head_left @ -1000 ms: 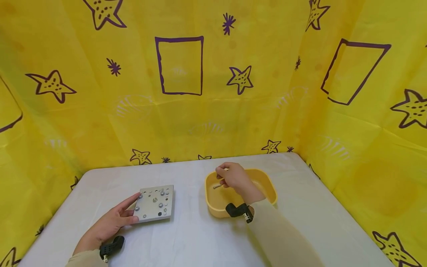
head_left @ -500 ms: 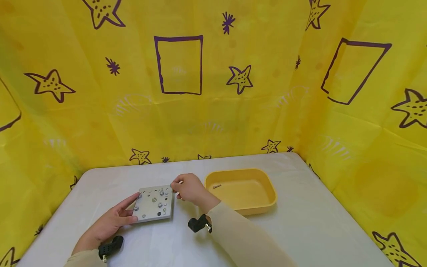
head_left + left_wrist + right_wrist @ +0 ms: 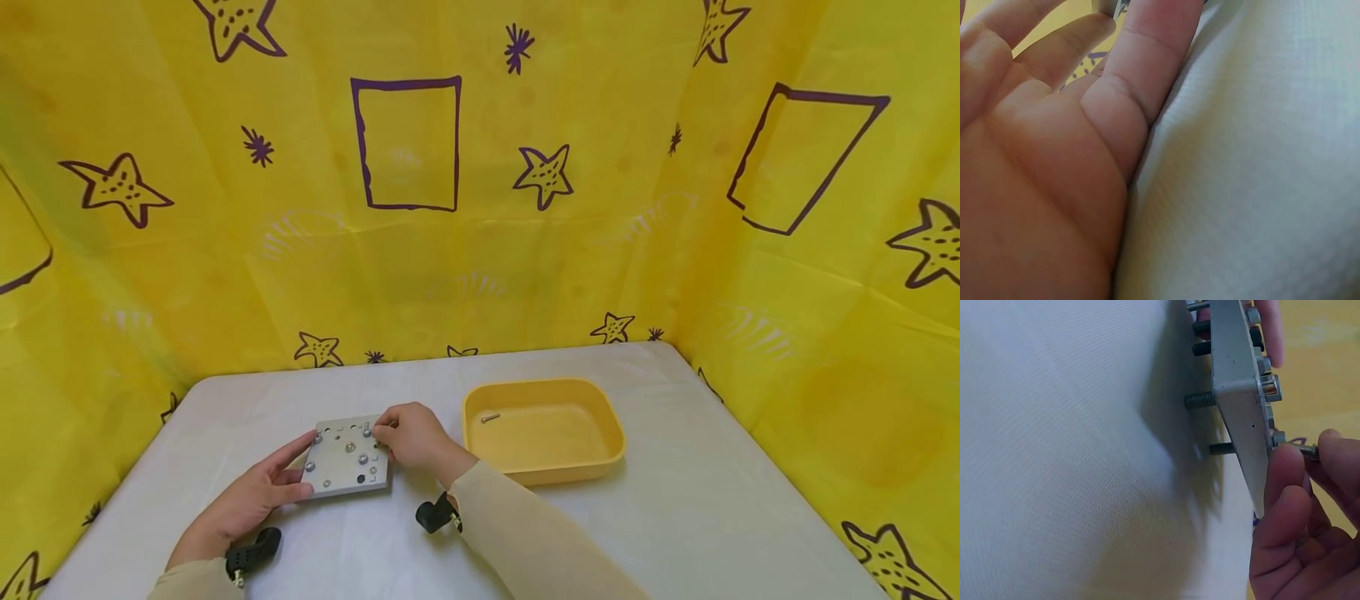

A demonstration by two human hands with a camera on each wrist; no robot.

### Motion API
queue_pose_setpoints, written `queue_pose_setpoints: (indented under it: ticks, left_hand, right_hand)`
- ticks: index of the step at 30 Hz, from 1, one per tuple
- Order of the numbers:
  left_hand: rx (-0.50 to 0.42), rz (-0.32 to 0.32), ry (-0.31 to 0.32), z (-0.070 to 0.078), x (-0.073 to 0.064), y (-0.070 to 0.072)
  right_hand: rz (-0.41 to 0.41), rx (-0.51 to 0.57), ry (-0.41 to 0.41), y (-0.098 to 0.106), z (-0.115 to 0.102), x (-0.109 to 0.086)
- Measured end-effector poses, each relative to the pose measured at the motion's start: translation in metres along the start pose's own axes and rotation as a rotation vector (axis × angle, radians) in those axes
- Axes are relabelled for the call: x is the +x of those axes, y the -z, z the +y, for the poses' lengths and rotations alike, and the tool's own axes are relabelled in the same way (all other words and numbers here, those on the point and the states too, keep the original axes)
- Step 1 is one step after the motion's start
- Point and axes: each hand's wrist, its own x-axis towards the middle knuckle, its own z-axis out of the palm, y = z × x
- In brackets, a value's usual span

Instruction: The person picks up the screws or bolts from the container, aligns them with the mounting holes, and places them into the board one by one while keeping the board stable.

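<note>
A square light-grey metal plate (image 3: 341,468) is raised slightly above the table, with several bolts and holes on its upper face. In the head view my left hand (image 3: 243,500) grips its left side, thumb at the near corner and a finger along the far one. Over the plate's far right part, my right hand (image 3: 416,437) pinches a small screw (image 3: 1308,450) between thumb and finger, close to the plate's bolted face. Threaded bolt ends (image 3: 1199,400) stick out from the underside in the right wrist view. The left wrist view mostly shows palm and fingers (image 3: 1154,56).
A yellow tray (image 3: 543,475) stands on the white table (image 3: 420,550) to the right of the plate. One screw (image 3: 491,417) lies inside it, at the far left. Yellow patterned cloth (image 3: 480,267) walls in the back and sides.
My right hand has come from the yellow tray leftward to the plate with a screw, then a little further in over its right edge. The left hand keeps holding the plate in place.
</note>
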Motion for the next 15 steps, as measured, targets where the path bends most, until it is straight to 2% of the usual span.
queue_pose_setpoints:
  ticks: [6, 15]
  left_hand:
    - [-0.012, -0.007, -0.011, 0.0012, 0.0004, -0.0005]
    - [0.012, 0.011, 0.008, -0.0014, 0.0012, 0.0003]
  right_hand:
    - [-0.014, -0.046, 0.000, -0.0005, 0.0004, 0.0006]
    - [-0.026, -0.077, 0.008, -0.0020, 0.0001, 0.0006]
